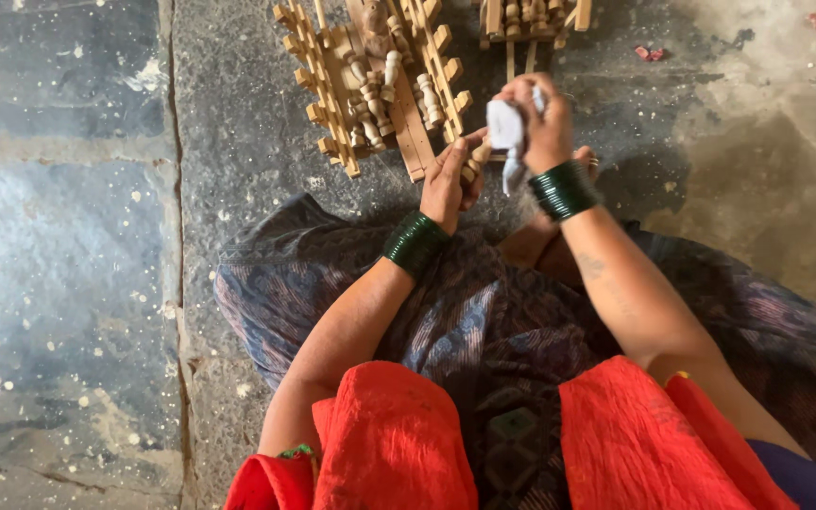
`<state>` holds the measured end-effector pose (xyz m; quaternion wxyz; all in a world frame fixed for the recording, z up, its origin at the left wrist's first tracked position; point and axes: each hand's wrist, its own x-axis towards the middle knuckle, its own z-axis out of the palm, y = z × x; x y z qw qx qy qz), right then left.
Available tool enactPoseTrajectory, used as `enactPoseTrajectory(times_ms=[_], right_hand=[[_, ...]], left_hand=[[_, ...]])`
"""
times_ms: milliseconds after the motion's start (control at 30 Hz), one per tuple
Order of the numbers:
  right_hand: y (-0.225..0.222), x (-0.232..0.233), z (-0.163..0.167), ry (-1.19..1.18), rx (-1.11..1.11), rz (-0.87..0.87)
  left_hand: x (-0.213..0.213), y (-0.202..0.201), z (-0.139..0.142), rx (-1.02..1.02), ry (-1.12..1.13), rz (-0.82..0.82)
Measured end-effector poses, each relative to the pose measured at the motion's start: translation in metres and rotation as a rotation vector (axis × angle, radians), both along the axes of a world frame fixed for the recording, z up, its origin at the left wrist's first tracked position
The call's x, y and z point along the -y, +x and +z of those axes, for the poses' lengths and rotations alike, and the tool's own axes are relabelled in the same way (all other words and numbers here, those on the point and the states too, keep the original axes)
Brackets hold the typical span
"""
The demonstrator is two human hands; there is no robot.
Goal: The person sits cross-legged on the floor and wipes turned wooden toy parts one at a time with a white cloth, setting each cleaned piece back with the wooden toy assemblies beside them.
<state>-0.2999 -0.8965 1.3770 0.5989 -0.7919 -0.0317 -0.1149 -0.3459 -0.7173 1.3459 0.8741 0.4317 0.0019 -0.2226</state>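
Floor: grey stone floor (77,283); wooden frames (375,85) are laid at upper centre.
Left hand (448,179): closed around a small wooden peg (477,156).
Right hand (540,123): a white cloth (505,127) is gripped.
Progress: rubbing seems unfinished.

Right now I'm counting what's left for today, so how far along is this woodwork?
Looks done: assembled wooden frames with turned spindles lie on the stone floor, and a second one sits at the top edge. In hand: the left hand holds a small turned wooden piece, while the right hand grips a white cloth against it. No loose untreated pieces show.
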Motion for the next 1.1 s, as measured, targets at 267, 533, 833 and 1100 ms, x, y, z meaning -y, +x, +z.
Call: enactPoseTrajectory(times_ms=[267, 533, 833, 1100], right_hand=[[-0.012, -0.006, 0.022, -0.075, -0.189, 0.494], [0.004, 0.019, 0.025, -0.492, 0.209, -0.001], [-0.001, 0.082, 0.056, -0.054, 0.242, -0.079], [-0.023, 0.092, 0.070, -0.099, 0.324, -0.163]], left_hand=[[0.001, 0.002, 0.007, -0.079, 0.117, 0.138], [0.011, 0.000, -0.020, 0.140, 0.672, -0.176], [0.036, -0.052, -0.058, 0.764, 1.275, -1.046], [0.040, -0.085, -0.041, 0.827, 1.263, -0.855]])
